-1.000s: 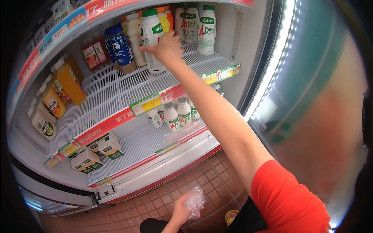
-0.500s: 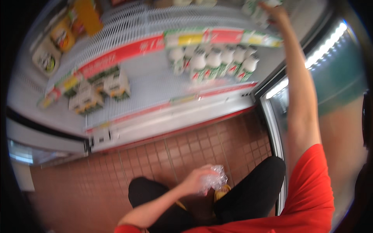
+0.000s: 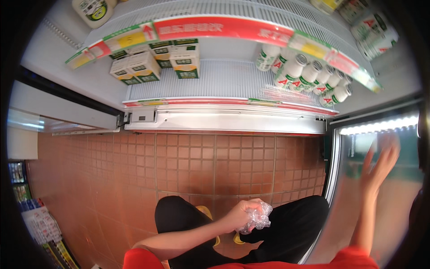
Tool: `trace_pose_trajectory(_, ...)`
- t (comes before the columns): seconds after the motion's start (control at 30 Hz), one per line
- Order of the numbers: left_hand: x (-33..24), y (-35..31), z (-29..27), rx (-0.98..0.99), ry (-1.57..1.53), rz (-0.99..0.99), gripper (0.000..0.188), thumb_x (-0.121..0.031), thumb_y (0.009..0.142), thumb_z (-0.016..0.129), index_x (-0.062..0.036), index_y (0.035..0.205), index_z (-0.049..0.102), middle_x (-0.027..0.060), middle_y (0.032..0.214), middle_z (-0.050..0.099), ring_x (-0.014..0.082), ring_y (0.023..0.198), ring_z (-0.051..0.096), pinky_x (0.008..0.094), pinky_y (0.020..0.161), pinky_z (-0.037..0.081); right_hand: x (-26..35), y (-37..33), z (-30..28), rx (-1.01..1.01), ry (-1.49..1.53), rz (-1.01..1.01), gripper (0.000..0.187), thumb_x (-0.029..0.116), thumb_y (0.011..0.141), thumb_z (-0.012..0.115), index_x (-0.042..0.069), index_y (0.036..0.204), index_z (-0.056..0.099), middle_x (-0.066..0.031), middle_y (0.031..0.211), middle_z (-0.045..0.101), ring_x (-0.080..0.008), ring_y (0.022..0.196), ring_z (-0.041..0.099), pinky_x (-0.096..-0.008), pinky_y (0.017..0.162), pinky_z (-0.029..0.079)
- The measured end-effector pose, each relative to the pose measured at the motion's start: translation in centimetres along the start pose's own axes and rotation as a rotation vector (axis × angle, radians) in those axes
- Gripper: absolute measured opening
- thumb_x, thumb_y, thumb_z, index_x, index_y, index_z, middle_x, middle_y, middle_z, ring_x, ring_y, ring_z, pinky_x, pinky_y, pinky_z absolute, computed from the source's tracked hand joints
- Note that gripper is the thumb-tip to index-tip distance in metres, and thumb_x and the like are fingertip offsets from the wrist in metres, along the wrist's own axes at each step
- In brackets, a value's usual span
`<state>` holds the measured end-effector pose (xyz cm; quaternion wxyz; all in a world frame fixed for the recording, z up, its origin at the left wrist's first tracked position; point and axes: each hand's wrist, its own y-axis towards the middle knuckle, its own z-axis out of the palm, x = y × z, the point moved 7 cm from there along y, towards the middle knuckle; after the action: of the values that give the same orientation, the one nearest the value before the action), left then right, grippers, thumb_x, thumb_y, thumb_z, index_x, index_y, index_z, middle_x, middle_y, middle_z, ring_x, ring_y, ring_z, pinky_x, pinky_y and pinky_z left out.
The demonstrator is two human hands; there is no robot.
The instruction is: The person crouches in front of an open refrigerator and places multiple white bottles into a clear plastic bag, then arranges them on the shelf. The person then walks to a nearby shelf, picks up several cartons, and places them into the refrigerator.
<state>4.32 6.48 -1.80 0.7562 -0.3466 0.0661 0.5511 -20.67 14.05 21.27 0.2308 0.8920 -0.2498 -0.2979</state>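
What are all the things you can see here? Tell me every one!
small white bottles: about eight, white with green and red labels, lying in a row on the lower fridge shelf, right side
cartons: about six, white and green, lower shelf, left side
large bottle: one, cream with green label, upper shelf, top left
more white bottles: a few, upper shelf, top right
shelf edge strip: red, green and yellow, along the upper shelf
fridge door: open, lit strip, at right
floor tiles: reddish brown, below the fridge
left hand: clutching crumpled clear plastic
right hand: blurred, open, by the fridge door
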Motion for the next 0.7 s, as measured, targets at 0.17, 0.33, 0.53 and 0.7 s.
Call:
trace_pose_trajectory(0.17,1.7,-1.9,4.3,0.015,0.057,-0.133,0.021,0.012,0.074,0.040,-0.0024,0.076,0.055,0.0049,0.082,0.051,0.0130,0.051,0.050,0.0240,0.040,0.038,-1.5,-30.2,-15.5,1.197,-0.017,0.272,0.046,0.003,0.067,0.051,0.015,0.112,0.051,-0.0165,0.141,0.017,-0.0379,0.131,0.010,-0.0665,0.096,0.009)
trace_pose_trajectory(0.33,2.9,-2.8,7.9,0.099,-0.172,-0.146,0.016,0.007,0.080,0.041,-0.0033,0.082,0.053,0.0061,0.067,0.052,0.0123,0.048,0.048,0.0243,0.041,0.038,-2.1,-34.4,-24.2,1.356,0.225,0.227,0.028,0.008,0.069,0.048,0.005,0.097,0.055,-0.0234,0.137,0.021,-0.0418,0.128,0.013,-0.0621,0.099,0.008)
trace_pose_trajectory(0.53,-2.3,-14.3,7.4,-0.433,-0.090,-0.057,0.013,-0.004,0.081,0.049,-0.0057,0.089,0.058,0.0061,0.067,0.056,0.0126,0.053,0.054,0.0258,0.044,0.043,-2.4,-35.3,-25.5,1.248,-0.024,-0.378,0.031,0.026,0.076,0.047,0.003,0.091,0.064,-0.0245,0.135,0.026,-0.0427,0.129,0.008,-0.0586,0.102,0.000)
trace_pose_trajectory(0.7,-18.4,-38.2,15.8,-0.589,-0.133,0.236,0.040,0.014,0.071,0.043,-0.0023,0.108,0.043,0.0156,0.087,0.056,0.0232,0.071,0.060,0.0325,0.054,0.052,-0.8,-27.3,-28.4,1.684,0.261,0.012,0.035,0.032,0.078,0.049,0.014,0.106,0.059,-0.0200,0.117,0.048,-0.0377,0.116,0.036,-0.0587,0.092,0.023)
